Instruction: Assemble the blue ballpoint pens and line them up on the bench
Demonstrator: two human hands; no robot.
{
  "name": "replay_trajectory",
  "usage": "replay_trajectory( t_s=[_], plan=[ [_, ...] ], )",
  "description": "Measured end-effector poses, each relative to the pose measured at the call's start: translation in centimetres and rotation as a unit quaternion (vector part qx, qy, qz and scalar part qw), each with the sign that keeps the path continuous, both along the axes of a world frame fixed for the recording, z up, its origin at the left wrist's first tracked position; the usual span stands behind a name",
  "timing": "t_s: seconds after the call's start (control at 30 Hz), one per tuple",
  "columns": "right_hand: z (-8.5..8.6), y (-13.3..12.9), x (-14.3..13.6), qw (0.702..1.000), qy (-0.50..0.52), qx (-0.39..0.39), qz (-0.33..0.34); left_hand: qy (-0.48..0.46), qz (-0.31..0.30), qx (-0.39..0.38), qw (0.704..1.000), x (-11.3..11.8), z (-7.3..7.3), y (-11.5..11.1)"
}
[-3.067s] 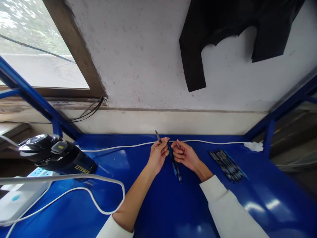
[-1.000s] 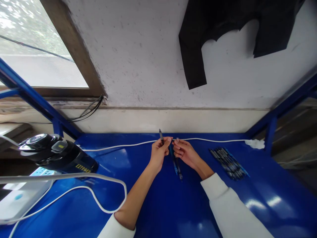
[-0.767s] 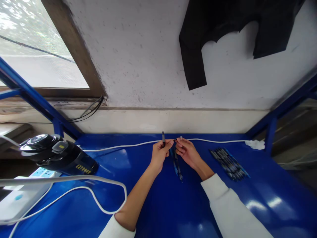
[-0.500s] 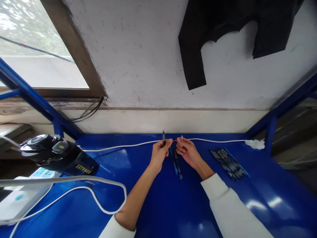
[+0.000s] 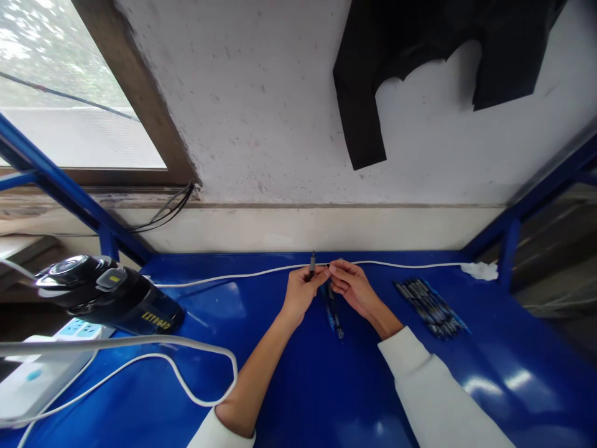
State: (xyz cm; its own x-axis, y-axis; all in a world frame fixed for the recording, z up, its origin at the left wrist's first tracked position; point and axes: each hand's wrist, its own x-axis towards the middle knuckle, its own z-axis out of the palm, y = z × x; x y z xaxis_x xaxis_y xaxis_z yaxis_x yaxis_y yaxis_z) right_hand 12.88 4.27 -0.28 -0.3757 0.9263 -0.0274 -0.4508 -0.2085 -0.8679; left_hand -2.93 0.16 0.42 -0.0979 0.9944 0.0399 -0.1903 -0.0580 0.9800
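Our left hand [image 5: 301, 291], fingers clamped on a pen barrel [image 5: 312, 259], has tilted it upright since a second ago; our right hand [image 5: 352, 288] at three o'clock pinches a small part, so the fitting seems underway; loose pens [image 5: 332, 311] lie below.

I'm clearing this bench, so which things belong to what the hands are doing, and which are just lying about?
In use: pen in left hand; right hand; pens beneath the hands.
Lying about: pen pile, white cable, black device, power strip.

White long sleeves [image 5: 433, 389] (left pushed up past the forearm); hands bare.
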Motion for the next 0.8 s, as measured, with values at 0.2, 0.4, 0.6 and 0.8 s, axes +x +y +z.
replay_trajectory(
  t_s=[0.2, 0.4, 0.6, 0.8],
  plan=[
    [0.1, -0.1, -0.1, 1.0, -0.019, 0.012, 0.021, -0.062, 0.027, 0.002, 0.998, -0.1, 0.2, 0.0],
    [-0.1, -0.1, 0.0, 0.997, -0.051, 0.025, 0.051, -0.064, 0.029, 0.008, 0.997, -0.3, 0.5, 0.0],
    [-0.9, 0.0, 0.0, 0.951, -0.212, 0.215, -0.064, -0.059, 0.079, 0.049, 0.994, -0.6, 1.0, 0.0],
    [-0.9, -0.2, -0.3, 0.88, -0.298, 0.364, -0.062, -0.056, 0.072, 0.055, 0.994, -0.6, 1.4, -0.2]
  ],
)
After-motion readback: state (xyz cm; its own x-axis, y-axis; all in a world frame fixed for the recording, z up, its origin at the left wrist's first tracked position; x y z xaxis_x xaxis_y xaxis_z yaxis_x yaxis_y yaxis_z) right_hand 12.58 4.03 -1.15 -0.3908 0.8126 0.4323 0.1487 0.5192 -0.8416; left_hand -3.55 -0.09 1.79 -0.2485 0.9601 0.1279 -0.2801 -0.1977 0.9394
